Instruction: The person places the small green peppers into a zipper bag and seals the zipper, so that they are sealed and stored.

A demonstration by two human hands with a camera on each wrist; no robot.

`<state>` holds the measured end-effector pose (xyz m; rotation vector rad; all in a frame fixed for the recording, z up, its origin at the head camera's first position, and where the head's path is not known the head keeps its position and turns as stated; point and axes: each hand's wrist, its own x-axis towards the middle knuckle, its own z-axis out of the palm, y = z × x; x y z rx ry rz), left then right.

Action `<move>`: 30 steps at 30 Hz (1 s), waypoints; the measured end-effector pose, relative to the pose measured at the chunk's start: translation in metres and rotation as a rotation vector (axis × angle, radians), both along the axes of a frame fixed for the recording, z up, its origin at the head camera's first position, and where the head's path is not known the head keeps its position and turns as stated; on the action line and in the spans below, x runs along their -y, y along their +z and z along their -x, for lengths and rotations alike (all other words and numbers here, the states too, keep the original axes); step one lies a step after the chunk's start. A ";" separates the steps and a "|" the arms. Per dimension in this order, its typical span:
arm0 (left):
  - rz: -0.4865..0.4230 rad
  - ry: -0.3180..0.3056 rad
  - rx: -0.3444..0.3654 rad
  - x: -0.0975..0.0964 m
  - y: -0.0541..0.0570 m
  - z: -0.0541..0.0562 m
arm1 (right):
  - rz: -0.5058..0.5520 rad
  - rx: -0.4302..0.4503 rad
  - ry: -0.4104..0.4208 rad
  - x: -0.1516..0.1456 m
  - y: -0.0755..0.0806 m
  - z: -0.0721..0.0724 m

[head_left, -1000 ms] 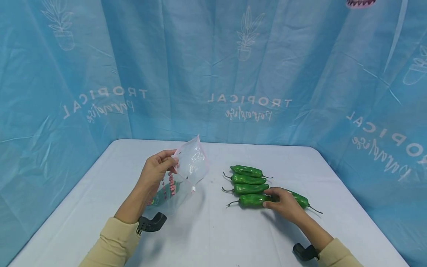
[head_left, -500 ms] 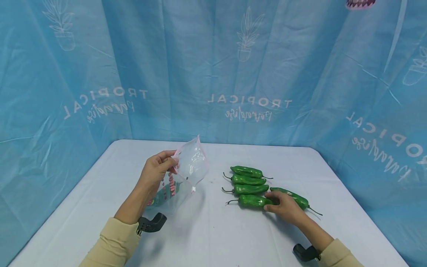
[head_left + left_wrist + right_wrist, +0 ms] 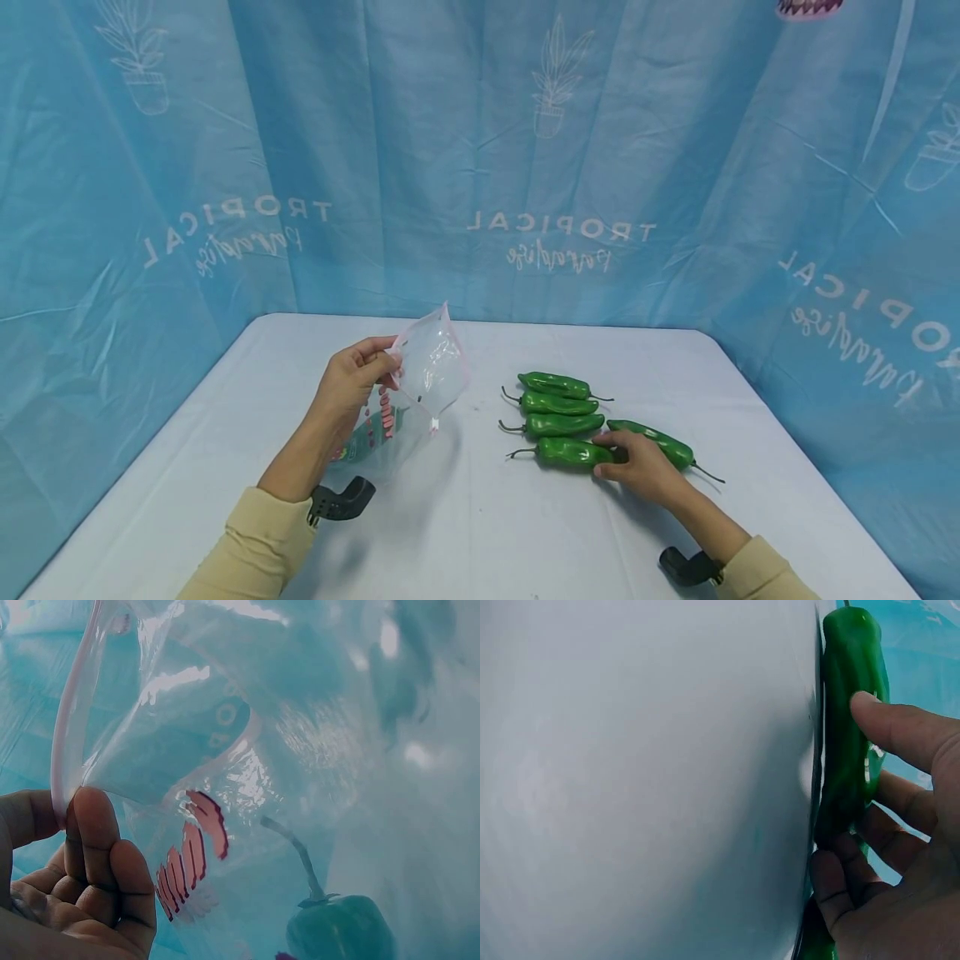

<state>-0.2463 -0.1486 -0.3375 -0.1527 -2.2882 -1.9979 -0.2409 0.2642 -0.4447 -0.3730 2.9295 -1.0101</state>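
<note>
In the head view my left hand (image 3: 358, 372) pinches the rim of a clear zip bag (image 3: 435, 367) between thumb and fingers. The bag hangs with its mouth spread, and pink and green print shows lower down. A green chili pepper (image 3: 341, 928) shows through the film in the left wrist view. My right hand (image 3: 637, 467) holds the tip end of the front green chili pepper (image 3: 566, 452), its thumb along one side and fingers curled at the other. That pepper's stem points left. Behind it lie three more green chili peppers (image 3: 562, 426) in a stacked row.
Another green chili pepper (image 3: 663, 443) lies slanted just behind the right hand, its stem toward the right. All rest on a table with a white cover (image 3: 480, 533). A blue printed curtain (image 3: 420, 167) encloses the back and both sides.
The front pepper and my right hand on it have shifted only very slightly. My left hand stays in place with the bag.
</note>
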 end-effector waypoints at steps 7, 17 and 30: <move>0.008 0.004 -0.001 0.000 0.000 0.000 | 0.029 -0.016 -0.017 0.000 0.000 -0.001; 0.012 0.006 -0.005 0.000 -0.001 0.000 | 0.077 -0.037 -0.022 0.006 0.007 -0.003; 0.009 -0.002 -0.011 0.000 -0.002 0.000 | 0.095 -0.060 0.001 0.015 0.031 -0.005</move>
